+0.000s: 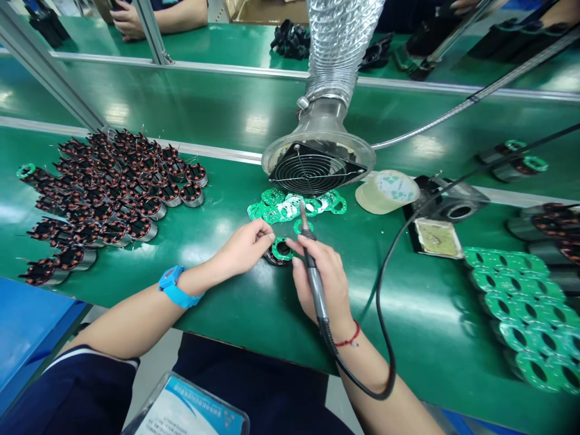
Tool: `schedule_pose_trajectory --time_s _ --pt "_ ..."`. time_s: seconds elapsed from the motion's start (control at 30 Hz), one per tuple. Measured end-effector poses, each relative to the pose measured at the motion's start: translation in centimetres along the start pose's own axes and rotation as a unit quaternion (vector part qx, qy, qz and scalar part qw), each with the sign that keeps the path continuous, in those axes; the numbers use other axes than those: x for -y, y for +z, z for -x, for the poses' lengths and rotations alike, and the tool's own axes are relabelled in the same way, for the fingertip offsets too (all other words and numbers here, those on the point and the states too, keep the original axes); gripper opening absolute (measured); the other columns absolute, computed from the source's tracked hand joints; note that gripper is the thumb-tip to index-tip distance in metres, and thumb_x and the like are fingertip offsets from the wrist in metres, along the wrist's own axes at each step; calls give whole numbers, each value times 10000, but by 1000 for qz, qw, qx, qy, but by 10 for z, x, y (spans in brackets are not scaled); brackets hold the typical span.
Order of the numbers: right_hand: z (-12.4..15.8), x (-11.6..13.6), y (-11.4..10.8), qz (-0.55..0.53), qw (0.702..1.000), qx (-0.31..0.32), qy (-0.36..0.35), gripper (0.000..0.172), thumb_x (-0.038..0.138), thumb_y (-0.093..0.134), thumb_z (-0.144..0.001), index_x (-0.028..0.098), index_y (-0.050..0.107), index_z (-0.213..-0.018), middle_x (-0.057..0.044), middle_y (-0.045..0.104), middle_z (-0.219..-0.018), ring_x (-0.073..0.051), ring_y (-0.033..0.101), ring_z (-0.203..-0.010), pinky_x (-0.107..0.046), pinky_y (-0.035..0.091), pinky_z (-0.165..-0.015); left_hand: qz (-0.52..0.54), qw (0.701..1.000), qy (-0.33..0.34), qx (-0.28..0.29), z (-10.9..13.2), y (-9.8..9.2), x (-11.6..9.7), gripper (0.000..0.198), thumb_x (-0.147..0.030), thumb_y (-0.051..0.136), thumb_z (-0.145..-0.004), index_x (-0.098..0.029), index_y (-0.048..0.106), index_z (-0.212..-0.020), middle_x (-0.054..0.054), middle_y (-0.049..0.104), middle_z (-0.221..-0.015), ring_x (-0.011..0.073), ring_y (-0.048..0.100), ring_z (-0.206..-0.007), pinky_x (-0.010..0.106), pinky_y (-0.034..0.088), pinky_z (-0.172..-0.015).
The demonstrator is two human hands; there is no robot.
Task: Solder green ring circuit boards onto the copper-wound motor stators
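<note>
My left hand (244,246), with a blue watch on its wrist, pinches the edge of a small motor stator topped by a green ring board (281,249) on the green bench. My right hand (324,281) is closed round a soldering iron (312,266), held like a pen; its tip points up and away, just above the ring board. The iron's black cord loops off my right forearm. A loose heap of green ring boards (294,205) lies just beyond the stator.
Several copper-wound stators (109,193) are massed at the left. Finished stators with green boards (521,302) lie in rows at the right. A fume extractor fan (315,166), a tape roll (387,190) and an iron stand with sponge (437,232) sit behind. Another person's hand (129,21) rests across the belt.
</note>
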State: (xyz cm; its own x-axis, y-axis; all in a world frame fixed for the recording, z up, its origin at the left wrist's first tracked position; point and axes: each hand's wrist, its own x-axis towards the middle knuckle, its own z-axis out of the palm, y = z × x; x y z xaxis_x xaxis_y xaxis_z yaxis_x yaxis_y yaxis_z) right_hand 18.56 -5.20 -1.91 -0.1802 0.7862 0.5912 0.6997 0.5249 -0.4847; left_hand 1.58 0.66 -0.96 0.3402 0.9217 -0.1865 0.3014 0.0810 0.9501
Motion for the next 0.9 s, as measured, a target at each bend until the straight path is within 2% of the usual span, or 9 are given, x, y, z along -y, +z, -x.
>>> schedule_pose_trajectory --time_s 0.13,0.27,0.37,0.47,0.6,0.8,0.9 --pt "1 0 -4 -17 999 -34 20 453 111 541 -901 227 480 -1334 -48 758 -1006 -225 658 -998 -399 495 -875 16 1000 -25 1 -3 0 -4 120 -183 507 -879 -172 482 -762 -62 504 -610 78 489 -545 210 367 -536" --pt "5 0 -9 -44 996 -53 56 412 189 562 -917 245 520 -1323 -33 759 -921 -215 706 -877 -384 528 -807 76 994 -77 23 -6 -3 -11 155 -135 523 -867 -166 473 -723 -74 488 -551 56 462 -488 190 343 -499" --pt "12 -2 -11 -103 988 -73 93 331 256 562 -922 238 581 -1252 -52 744 -950 -213 713 -802 -390 551 -757 93 989 -107 37 -8 -6 -14 161 -118 532 -857 -162 485 -710 -71 489 -503 56 454 -465 183 318 -471" --pt "18 -6 -12 -146 977 -103 118 249 290 549 -923 226 634 -1148 -33 713 -826 -199 690 -688 -378 557 -675 100 987 -117 45 -10 -7 -13 159 -114 544 -848 -161 493 -705 -69 490 -479 53 447 -445 179 295 -448" --pt "23 -8 -12 -150 974 -120 117 191 315 539 -922 225 664 -1035 -14 670 -750 -178 646 -578 -367 544 -603 100 986 -125 44 -11 -6 -12 150 -117 545 -844 -159 499 -708 -68 494 -466 50 423 -421 179 274 -433" --pt "22 -8 -13 -140 978 -104 111 172 280 550 -913 235 664 -1033 -10 667 -756 -167 637 -582 -344 529 -589 91 987 -125 32 -11 -4 -17 174 -93 542 -829 -163 490 -678 -71 482 -446 52 422 -417 181 283 -443" --pt "17 -4 -15 -127 984 -96 85 157 269 559 -902 229 654 -1020 -11 670 -756 -158 616 -567 -329 503 -567 86 989 -122 23 -10 -3 -19 190 -77 533 -827 -161 480 -665 -81 465 -453 47 423 -422 180 296 -457"
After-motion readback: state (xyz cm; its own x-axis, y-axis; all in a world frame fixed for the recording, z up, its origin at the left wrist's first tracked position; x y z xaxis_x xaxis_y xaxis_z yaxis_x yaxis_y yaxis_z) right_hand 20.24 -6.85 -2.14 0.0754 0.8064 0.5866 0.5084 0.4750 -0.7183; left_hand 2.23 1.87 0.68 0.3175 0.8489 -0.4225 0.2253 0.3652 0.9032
